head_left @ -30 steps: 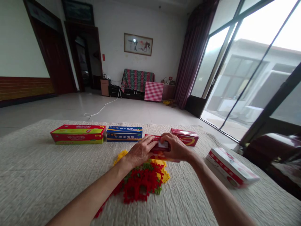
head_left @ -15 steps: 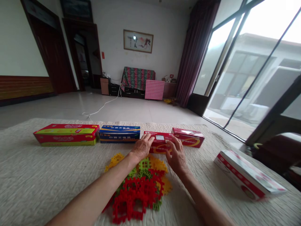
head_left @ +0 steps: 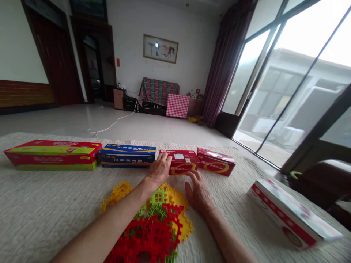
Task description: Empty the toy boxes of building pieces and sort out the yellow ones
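Four long cartons stand in a row across a quilted cover. My left hand point(head_left: 160, 170) is closed over the left end of a red box point(head_left: 183, 160), its fingers on the top edge and its thumb hidden. Just in front of that box is my right hand point(head_left: 199, 191), open with fingers apart and bent, fingertips close to the lower front edge. A blue battery box point(head_left: 128, 157) stands to the left, and another red box point(head_left: 216, 162) to the right. Below my hands lies a pile of red plastic interlocking pieces point(head_left: 153, 233), with green pieces point(head_left: 158, 197) and yellow pieces point(head_left: 183, 225) among them.
A red and lime-green carton point(head_left: 55, 155) is at the far left of the row. A white and red box point(head_left: 293, 213) lies angled on the right of the quilted cover point(head_left: 68, 197). Beyond are a tiled floor with a white cable point(head_left: 116, 123) and a glass door point(head_left: 287, 91).
My right hand has let go of the red box's right end and drawn back toward me. My left hand stays at its left end. The view has shifted slightly.
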The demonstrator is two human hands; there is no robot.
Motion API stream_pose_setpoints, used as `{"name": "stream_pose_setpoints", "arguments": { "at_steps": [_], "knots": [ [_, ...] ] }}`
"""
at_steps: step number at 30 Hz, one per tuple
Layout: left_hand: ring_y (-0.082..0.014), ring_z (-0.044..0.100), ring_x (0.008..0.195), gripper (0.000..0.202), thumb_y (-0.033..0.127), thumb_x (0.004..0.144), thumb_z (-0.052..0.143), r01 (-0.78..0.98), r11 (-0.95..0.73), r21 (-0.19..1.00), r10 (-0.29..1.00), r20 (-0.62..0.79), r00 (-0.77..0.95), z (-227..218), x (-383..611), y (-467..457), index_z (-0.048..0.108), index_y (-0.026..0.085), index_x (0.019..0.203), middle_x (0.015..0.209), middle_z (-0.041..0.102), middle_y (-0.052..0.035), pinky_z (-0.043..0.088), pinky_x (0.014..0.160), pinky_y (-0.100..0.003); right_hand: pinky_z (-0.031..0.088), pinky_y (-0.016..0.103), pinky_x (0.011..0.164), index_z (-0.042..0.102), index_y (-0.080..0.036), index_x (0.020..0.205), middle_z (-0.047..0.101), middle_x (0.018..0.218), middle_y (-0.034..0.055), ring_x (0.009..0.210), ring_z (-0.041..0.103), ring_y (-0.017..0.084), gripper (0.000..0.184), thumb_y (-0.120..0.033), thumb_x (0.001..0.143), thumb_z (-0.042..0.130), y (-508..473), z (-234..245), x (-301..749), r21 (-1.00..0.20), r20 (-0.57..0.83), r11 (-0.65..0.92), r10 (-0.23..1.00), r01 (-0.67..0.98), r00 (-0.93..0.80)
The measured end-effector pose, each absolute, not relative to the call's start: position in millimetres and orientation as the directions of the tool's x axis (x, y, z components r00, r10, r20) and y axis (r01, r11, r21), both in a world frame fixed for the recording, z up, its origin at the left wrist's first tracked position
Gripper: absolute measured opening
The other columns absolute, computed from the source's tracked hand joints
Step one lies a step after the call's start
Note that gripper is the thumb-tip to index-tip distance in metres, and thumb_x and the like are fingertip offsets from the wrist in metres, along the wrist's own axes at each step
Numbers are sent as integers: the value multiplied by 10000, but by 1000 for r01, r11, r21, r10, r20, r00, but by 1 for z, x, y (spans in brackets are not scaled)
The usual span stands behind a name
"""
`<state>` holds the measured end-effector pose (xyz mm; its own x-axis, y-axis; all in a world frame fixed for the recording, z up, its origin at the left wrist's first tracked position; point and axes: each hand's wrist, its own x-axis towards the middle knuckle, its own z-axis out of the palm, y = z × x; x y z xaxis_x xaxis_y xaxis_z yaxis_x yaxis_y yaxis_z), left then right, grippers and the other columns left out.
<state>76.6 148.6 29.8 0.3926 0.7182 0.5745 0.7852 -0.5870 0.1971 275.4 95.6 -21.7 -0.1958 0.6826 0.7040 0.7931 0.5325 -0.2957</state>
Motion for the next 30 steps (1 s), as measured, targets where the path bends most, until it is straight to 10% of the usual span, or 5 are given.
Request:
{"name": "stream_pose_setpoints", "arguments": {
  "at_steps": [30],
  "knots": [
    [-221, 594, 1035, 292, 66, 828, 468, 754, -649, -104, 582, 571, 579, 80, 17, 176, 620, 135, 1069, 1073, 624, -111, 512, 936, -358, 476, 494, 1006, 595, -159, 1149, 540, 1339, 165, 1215, 540, 292, 313, -240, 895, 431, 108, -33, 280, -258, 631, 508, 732, 821, -255]
  ]
}}
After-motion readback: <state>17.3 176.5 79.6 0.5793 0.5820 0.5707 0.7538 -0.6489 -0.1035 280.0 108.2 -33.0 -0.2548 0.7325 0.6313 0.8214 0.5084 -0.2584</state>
